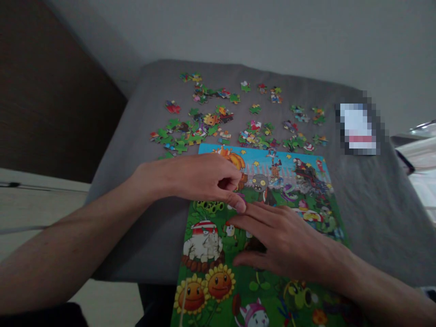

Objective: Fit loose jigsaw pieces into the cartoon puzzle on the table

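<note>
A colourful cartoon jigsaw picture board (293,181) lies on a grey cloth-covered table (136,136). My left hand (200,177) reaches in from the left over the board's upper left part, fingers curled, thumb and fingertips pinched together near the board's middle; whether a piece is in them is hidden. My right hand (286,240) lies flat on the board just below, fingers stretched out and pointing left, its fingertips touching my left thumb. Several loose jigsaw pieces (207,122) are scattered beyond the board.
More loose pieces (299,136) spread across the far half of the table. A blurred white object (357,127) sits at the table's right edge. A dark wood panel (44,91) stands to the left, pale wall behind, the table's near edge under my forearms.
</note>
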The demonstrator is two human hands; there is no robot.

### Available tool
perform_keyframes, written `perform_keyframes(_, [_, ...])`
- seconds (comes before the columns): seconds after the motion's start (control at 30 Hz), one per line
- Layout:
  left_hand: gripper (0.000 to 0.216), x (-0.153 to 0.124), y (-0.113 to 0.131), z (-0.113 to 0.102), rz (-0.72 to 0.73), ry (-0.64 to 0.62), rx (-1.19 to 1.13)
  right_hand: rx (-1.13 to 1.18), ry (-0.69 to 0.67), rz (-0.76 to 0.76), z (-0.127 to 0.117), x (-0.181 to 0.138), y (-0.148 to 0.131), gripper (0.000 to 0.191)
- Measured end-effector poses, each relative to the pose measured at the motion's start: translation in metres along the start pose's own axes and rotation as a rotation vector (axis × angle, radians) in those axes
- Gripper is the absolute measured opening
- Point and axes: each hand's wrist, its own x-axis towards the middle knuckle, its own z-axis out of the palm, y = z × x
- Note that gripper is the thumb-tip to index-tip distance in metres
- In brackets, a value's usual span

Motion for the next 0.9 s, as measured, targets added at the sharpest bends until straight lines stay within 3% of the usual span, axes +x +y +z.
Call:
perform_keyframes(0.2, [0.044, 0.0006, 0.0023, 0.0005, -0.010, 0.006, 0.007, 0.040, -0.027, -0.058, 0.0017, -0.0016, -0.0020, 0.027])
perform_keyframes(0.9, [0.046, 0.0004, 0.0030, 0.0020, 0.013, 0.020, 0.036, 0.086, -0.058, -0.073, 0.0003, -0.0019, 0.0026, 0.024])
